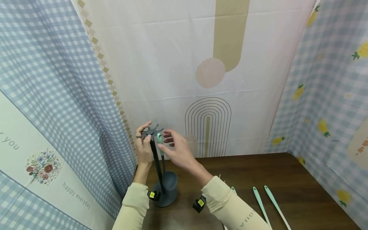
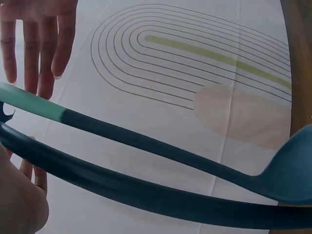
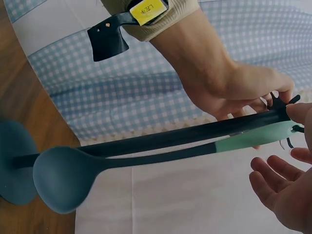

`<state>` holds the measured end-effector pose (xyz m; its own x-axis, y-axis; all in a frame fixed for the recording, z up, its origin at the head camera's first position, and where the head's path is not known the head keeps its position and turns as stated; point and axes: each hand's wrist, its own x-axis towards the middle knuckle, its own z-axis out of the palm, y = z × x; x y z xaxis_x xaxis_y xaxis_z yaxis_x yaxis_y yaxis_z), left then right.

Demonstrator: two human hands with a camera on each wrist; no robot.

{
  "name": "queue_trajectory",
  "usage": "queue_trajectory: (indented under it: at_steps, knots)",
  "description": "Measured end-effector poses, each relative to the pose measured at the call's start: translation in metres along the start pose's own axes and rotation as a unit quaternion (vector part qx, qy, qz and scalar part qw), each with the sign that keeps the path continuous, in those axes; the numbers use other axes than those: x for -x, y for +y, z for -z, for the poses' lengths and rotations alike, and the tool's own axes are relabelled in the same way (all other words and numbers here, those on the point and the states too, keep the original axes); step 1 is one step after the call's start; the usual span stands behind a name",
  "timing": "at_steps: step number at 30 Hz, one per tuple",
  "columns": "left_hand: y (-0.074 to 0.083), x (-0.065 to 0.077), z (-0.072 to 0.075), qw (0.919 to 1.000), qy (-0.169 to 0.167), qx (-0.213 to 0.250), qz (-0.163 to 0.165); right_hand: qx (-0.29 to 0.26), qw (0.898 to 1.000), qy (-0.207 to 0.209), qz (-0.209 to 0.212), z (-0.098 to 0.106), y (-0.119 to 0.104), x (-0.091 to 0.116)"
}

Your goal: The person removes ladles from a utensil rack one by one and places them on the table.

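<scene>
A dark utensil stand (image 1: 156,159) rises from a round base, with several hooks fanned out at its top. My left hand (image 1: 143,150) grips the stand just under and around those hooks, thumb toward the front. From one hook hangs a ladle (image 3: 66,180) with a dark bowl and a mint-green handle end (image 1: 159,140); its bowl is low, beside the pole. My right hand (image 1: 181,151) is at the ladle's top, its fingers loosely extended and spread around the handle end. In the left wrist view, those fingers (image 2: 46,53) are straight and apart from the handle.
Two mint-green utensil handles (image 1: 261,204) lie on the brown wooden table (image 1: 247,169) to the right, and another handle tip (image 1: 233,189) shows past my right sleeve. A white patterned cloth (image 1: 161,64) hangs behind the table. Checked blue curtains (image 1: 72,80) flank both sides.
</scene>
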<state>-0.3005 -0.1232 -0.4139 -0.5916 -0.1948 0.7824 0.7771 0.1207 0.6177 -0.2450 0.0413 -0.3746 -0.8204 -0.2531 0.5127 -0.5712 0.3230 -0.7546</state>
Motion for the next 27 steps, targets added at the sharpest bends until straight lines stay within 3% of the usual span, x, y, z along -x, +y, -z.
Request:
queue_trajectory:
  at_steps: [14,27]
  knots:
    - [0.004,0.001,-0.002,0.9997,0.012,-0.003,0.019,-0.029,0.999,0.028,0.001,-0.016,0.002,-0.004]
    - [-0.001,0.001,-0.009,0.9985,0.039,0.037,-0.011,-0.004,0.998,0.060,0.009,-0.029,0.007,-0.005]
